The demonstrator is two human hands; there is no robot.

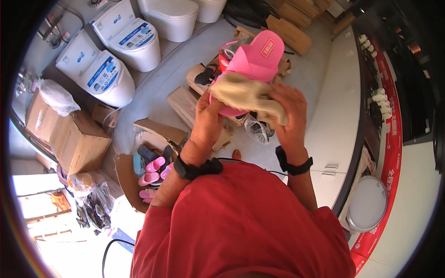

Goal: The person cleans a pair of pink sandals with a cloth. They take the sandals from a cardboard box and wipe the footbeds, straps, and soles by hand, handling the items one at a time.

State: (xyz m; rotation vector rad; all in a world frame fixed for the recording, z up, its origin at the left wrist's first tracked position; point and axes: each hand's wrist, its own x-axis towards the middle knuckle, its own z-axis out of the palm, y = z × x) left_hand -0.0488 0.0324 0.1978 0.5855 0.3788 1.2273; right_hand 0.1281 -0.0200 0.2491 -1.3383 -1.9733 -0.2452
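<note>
In front of my chest, my left hand (pixel 208 116) is closed round the near edge of a pink slipper (pixel 250 61), which has a small label at its far end. A tan cloth (pixel 243 92) lies across the slipper, slightly blurred. My right hand (pixel 289 109) has its fingers bent round the cloth's right part. The cloth hides the slipper's middle and some of my fingertips. Below the slipper are cardboard boxes (pixel 183 104), a dark shoe (pixel 207 74) and a clear plastic bag (pixel 257 130).
To my lower left, an open carton (pixel 123 178) holds pink and dark slippers. Closed cartons (pixel 83 141) and bagged sandals (pixel 95 211) stand farther left. White toilets (pixel 109 76) line the far left wall. A white cabinet (pixel 331 139) runs along my right.
</note>
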